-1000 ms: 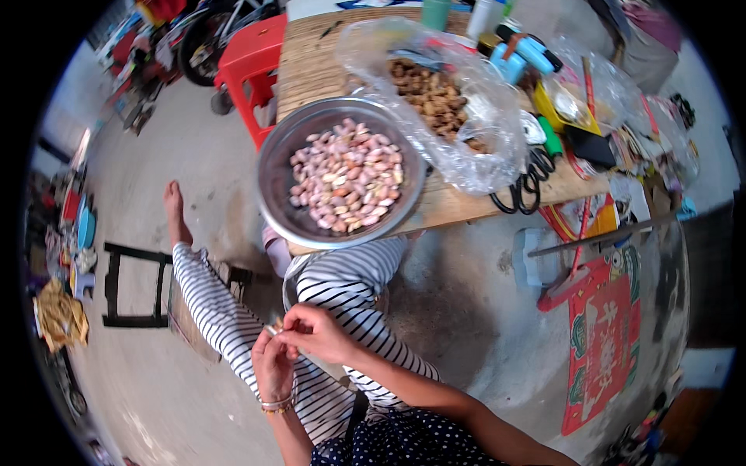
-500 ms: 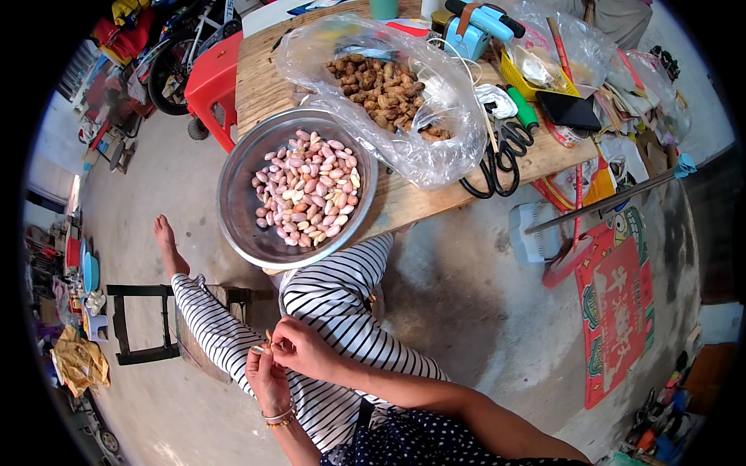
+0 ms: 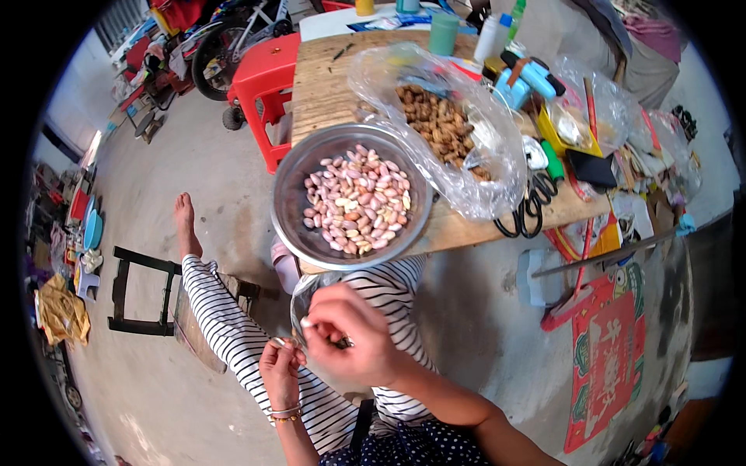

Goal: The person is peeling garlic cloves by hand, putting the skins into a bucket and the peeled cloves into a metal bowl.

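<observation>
My left hand (image 3: pixel 281 371) is closed in a pinch over my lap, with a small pale piece of peanut (image 3: pixel 278 341) at its fingertips; whether that is shell or kernel is unclear. To its right and nearer the bowl, my right hand (image 3: pixel 350 334) is curled and slightly blurred. A small whitish peanut kernel (image 3: pixel 305 321) shows at its fingertips. Beyond both hands a steel bowl (image 3: pixel 286 225) sits at the table edge, holding many pink and cream shelled peanuts (image 3: pixel 357 198). Right of it lies a clear plastic bag (image 3: pixel 486 200) of brown unshelled peanuts (image 3: pixel 439 120).
The wooden table (image 3: pixel 326 78) also bears black-handled scissors (image 3: pixel 536 206), a yellow basket (image 3: pixel 566 136) and a green cup (image 3: pixel 444 35). A red stool (image 3: pixel 264 66) stands left of it. A black-framed wooden chair (image 3: pixel 165 299) is by my left leg. A red mat (image 3: pixel 606 365) lies at right.
My right hand has parted from my left and moved up and right toward the bowl. The left hand has shifted slightly. The whole view has swung, so the table appears farther right.
</observation>
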Demonstrator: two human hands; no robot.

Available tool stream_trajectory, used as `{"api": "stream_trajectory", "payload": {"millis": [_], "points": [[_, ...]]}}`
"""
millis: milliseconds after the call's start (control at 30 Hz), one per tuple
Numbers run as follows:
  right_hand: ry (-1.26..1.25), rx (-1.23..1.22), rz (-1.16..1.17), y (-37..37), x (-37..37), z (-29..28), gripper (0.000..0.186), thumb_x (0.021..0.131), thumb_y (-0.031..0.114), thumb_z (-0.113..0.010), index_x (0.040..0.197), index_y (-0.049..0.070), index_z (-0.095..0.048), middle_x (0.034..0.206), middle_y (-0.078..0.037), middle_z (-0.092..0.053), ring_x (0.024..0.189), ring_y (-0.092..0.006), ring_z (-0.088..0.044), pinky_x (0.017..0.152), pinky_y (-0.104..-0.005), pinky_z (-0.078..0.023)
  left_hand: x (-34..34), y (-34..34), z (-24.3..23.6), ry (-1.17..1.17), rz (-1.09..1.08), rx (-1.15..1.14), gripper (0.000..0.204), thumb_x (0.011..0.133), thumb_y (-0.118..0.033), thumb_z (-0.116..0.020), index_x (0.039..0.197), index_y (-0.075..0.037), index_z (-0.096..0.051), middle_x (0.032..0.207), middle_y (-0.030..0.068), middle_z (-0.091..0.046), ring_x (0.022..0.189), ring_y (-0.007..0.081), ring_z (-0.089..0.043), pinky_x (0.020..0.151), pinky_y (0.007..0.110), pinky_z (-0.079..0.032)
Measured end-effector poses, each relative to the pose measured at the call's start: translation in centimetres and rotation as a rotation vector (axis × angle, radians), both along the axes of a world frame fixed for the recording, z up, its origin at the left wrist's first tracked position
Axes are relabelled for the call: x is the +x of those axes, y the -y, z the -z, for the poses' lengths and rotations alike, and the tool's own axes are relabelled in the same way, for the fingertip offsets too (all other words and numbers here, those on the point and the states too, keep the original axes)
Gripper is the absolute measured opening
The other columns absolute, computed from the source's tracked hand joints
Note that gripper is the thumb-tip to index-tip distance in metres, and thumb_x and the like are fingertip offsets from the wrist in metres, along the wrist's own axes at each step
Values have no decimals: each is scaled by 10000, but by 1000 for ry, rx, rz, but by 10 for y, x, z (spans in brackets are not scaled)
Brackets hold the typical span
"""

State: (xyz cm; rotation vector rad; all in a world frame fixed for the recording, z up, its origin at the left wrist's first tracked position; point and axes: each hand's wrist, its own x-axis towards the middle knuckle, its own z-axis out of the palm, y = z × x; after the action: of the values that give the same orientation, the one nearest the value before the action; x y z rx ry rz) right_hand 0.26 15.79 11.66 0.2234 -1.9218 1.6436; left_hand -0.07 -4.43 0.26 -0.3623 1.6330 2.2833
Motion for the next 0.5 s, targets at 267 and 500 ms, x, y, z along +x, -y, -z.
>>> {"api": "stream_trajectory", "payload": {"millis": [267, 500], "points": [[20, 625, 351, -75, -58, -52, 231, 764, 143, -664, 909, -4, -561, 896, -126, -556, 813, -296, -584, 697, -373, -471, 5, -11, 18, -14, 262, -267, 220, 851, -76, -609, 1047, 8, -555, 823, 38, -617, 683, 119, -607, 604, 236, -503], [262, 646, 523, -182, -83, -67, 163, 802, 80, -585, 938, -9, -575, 967, -188, -578, 865, -347, -578, 729, -395, -464, 12, -16, 50, -385, 439, -758, 469, 754, -102, -681, 1169, 21, -500, 1077, 159, -553, 796, 221, -607, 701, 310, -513]]}}
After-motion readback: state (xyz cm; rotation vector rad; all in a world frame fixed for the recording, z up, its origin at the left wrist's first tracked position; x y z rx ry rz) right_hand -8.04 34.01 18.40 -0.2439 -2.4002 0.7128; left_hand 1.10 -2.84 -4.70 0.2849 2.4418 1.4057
